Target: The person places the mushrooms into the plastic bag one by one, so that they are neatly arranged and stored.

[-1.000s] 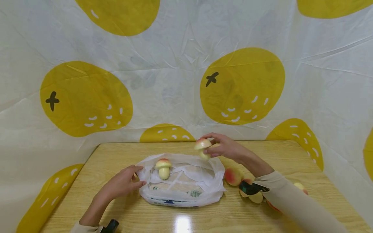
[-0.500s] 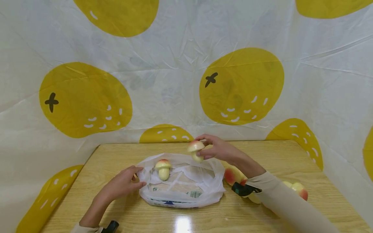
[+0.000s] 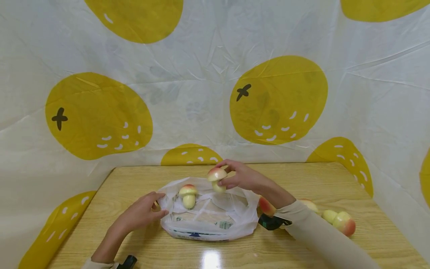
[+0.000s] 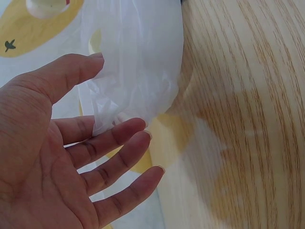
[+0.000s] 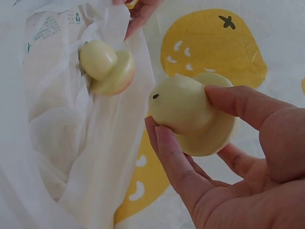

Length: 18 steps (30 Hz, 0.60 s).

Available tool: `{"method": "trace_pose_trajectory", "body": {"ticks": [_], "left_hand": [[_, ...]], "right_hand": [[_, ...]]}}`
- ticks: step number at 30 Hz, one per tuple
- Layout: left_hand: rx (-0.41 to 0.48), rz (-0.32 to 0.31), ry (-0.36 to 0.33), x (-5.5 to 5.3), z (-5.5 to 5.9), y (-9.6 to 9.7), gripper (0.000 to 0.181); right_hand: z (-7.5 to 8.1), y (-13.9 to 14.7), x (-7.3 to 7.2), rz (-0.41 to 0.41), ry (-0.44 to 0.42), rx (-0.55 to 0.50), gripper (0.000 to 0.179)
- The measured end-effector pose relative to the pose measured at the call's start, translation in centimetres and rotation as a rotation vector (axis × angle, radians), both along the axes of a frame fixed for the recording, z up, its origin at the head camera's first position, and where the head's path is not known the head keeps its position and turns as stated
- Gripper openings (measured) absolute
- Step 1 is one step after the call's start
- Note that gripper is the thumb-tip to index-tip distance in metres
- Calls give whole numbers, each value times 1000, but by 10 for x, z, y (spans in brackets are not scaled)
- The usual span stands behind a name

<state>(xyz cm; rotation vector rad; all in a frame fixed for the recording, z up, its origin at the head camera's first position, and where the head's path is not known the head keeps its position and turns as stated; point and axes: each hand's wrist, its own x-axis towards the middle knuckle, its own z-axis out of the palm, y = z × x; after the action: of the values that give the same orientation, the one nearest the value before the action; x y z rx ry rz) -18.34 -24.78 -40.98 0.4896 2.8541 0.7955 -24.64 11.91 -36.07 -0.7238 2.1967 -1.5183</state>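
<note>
My right hand [image 3: 244,177] grips a toy mushroom [image 3: 216,175] with a red-tinged cap by its stem and cap, above the white plastic bag [image 3: 208,236]. In the right wrist view, the thumb and fingertips hold that mushroom [image 5: 183,105] from opposite sides. A second toy mushroom [image 3: 189,200] lies in the bag's mouth, towards its left side. My left hand [image 3: 142,211] is at the bag's left rim. In the left wrist view its thumb touches the plastic bag [image 4: 138,52], part of the index finger is hidden by the film, and the other fingers reach out loosely.
On the wooden table [image 3: 134,179], right of the bag, lie more toy mushrooms [image 3: 342,220]. A reddish round piece [image 3: 267,206] shows beside the bag, partly behind the right wrist. The sleeve hides part of this group. A fruit-printed cloth [image 3: 195,104] hangs behind the table.
My right hand has carried its toy mushroom left and slightly down, over the bag. More of the mushrooms on the right has come into sight. The left hand stays at the rim.
</note>
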Motion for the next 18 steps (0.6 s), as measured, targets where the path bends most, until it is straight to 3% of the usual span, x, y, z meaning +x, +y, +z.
{"method": "trace_pose_trajectory", "body": {"ticks": [18], "left_hand": [[1, -6, 1, 0, 0, 0, 67]], "right_hand": [[-9, -21, 5, -15, -70, 36, 44]]}}
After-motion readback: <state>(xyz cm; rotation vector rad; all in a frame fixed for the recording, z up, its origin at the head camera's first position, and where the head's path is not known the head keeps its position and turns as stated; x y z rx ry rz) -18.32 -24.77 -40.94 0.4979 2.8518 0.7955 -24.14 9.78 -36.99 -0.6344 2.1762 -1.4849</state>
